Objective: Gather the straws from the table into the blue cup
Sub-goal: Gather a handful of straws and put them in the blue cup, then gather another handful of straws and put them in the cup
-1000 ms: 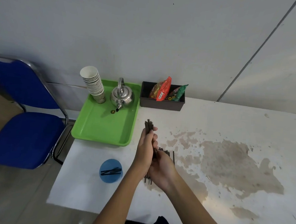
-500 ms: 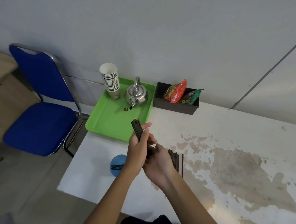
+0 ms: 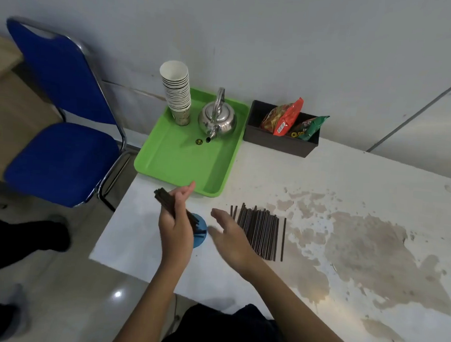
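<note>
My left hand [image 3: 176, 220] grips a bundle of dark straws [image 3: 163, 200], tilted up to the left, with its lower ends over the blue cup [image 3: 200, 234]. The cup stands on the white table near its left edge and is mostly hidden behind that hand; a few straws lie inside it. My right hand [image 3: 229, 236] hovers open just right of the cup, fingers spread, holding nothing. A loose row of dark straws [image 3: 261, 230] lies flat on the table right of my right hand.
A green tray [image 3: 171, 161] behind the cup holds a stack of paper cups [image 3: 177, 92] and a metal kettle [image 3: 217, 119]. A black box of snack packets [image 3: 279, 142] stands by the wall. A blue chair [image 3: 60, 156] is left of the table. The table [image 3: 351, 185] has brown worn patches.
My hands have come apart: the right let go of the bundle and opened. The left carried the bundle left and down over the blue cup. The row of straws on the table is uncovered.
</note>
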Tool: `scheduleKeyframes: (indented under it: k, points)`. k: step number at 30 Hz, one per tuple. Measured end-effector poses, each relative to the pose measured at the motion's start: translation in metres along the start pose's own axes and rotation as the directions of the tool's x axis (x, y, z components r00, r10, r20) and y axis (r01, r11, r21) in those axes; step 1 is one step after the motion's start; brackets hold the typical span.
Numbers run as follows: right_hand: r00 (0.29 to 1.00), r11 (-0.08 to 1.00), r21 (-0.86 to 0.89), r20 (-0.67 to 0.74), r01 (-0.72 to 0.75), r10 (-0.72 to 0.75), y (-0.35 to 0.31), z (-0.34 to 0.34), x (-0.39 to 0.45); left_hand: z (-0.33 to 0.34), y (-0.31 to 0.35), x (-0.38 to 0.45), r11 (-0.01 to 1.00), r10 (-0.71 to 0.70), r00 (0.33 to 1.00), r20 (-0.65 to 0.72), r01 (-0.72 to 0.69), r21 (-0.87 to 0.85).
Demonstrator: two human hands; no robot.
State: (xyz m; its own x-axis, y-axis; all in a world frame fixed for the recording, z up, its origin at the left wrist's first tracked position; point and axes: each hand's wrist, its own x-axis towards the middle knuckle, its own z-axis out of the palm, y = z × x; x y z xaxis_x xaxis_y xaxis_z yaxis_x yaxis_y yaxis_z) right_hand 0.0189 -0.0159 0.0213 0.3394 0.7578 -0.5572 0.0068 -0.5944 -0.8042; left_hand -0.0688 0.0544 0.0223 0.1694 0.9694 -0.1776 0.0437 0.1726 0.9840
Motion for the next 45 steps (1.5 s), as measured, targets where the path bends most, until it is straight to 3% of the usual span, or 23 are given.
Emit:
scheduleKeyframes:
  k: [1, 3, 10, 19, 21, 23, 26, 28, 32, 36, 40, 42, 45]
  points:
    - [0.997, 0.982, -0.175, 0.028, 0.074, -0.070, 0.006, 0.002, 0.001, -0.004, -0.006, 0.001, 1.000, -0.009, 1.000, -0.026, 0.009, 0.000]
    - [0.985, 0.928, -0.330, 0.074, 0.174, -0.159, 0.012, 0.006, 0.003, -0.007, -0.016, 0.002, 0.999, -0.031, 0.998, -0.053, 0.032, 0.007]
    - [0.978, 0.923, -0.321, 0.070, 0.210, -0.198, 0.027, 0.012, 0.015, -0.010, -0.039, -0.001, 0.996, 0.000, 0.998, -0.068, 0.006, 0.090]
    - [0.977, 0.931, -0.299, 0.037, 0.210, -0.208, 0.031, 0.017, 0.014, -0.026, -0.062, 0.004, 0.933, 0.098, 0.986, 0.133, -0.138, 0.333]
    - [0.975, 0.931, -0.291, 0.033, 0.219, -0.219, 0.031, 0.017, 0.014, -0.029, -0.057, 0.005, 0.883, 0.142, 0.963, 0.228, -0.227, 0.411]
    - [0.971, 0.930, -0.281, 0.026, 0.236, -0.238, 0.032, 0.017, 0.014, -0.033, -0.058, 0.006, 0.769, 0.159, 0.943, 0.291, -0.303, 0.562]
    - [0.966, 0.926, -0.279, 0.024, 0.254, -0.258, 0.033, 0.016, 0.014, -0.040, -0.059, 0.005, 0.624, 0.144, 0.944, 0.297, -0.320, 0.713]
    - [0.961, 0.917, -0.293, 0.024, 0.271, -0.276, 0.034, 0.014, 0.013, -0.046, -0.059, 0.004, 0.580, 0.114, 0.947, 0.300, -0.309, 0.754]
    - [0.958, 0.898, -0.340, 0.040, 0.280, -0.284, 0.036, 0.011, 0.012, -0.049, -0.056, 0.002, 0.605, -0.027, 0.966, 0.256, -0.188, 0.774]
    - [0.961, 0.889, -0.372, 0.036, 0.266, -0.273, 0.035, 0.003, 0.011, -0.046, -0.047, -0.004, 0.739, -0.090, 0.979, 0.185, -0.059, 0.672]
    - [0.962, 0.883, -0.397, 0.005, 0.251, -0.272, 0.035, -0.009, 0.009, -0.042, -0.033, -0.011, 0.804, -0.028, 0.990, 0.135, -0.058, 0.591]
    - [0.965, 0.888, -0.396, -0.020, 0.233, -0.262, 0.037, -0.018, 0.007, -0.038, -0.025, -0.013, 0.793, 0.053, 0.992, 0.113, -0.110, 0.599]
    - [0.969, 0.890, -0.410, -0.051, 0.200, -0.241, 0.040, -0.033, 0.005, -0.036, -0.023, -0.008, 0.684, 0.075, 0.990, 0.119, -0.138, 0.716]
